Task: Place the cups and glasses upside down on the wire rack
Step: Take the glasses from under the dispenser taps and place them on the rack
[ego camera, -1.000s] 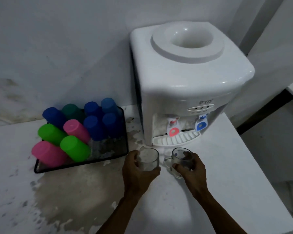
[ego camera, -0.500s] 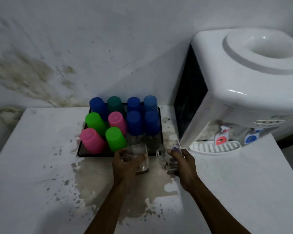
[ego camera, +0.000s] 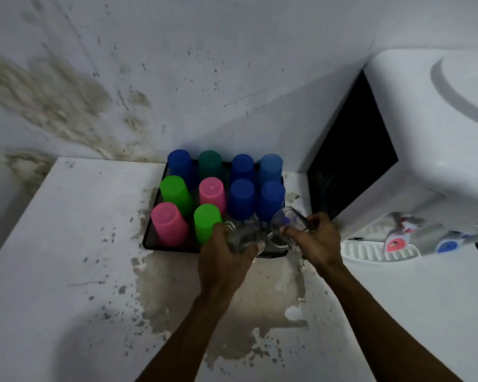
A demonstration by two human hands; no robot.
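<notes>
Two hands (ego camera: pixel 226 260) (ego camera: pixel 316 244), one tilted glass (ego camera: pixel 244 239) (ego camera: pixel 289 221) each, over rack (ego camera: pixel 160 244).

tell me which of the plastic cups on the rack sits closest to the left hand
The front green cup. It stands upside down in the near row, right beside the left hand, whose thumb nearly touches it. The other green cup stands a row further back.

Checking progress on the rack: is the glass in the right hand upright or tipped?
Tipped. The glass mug in the right hand lies tilted over the wire rack, one round end facing up-left; whether that is mouth or base, cannot tell.
</notes>
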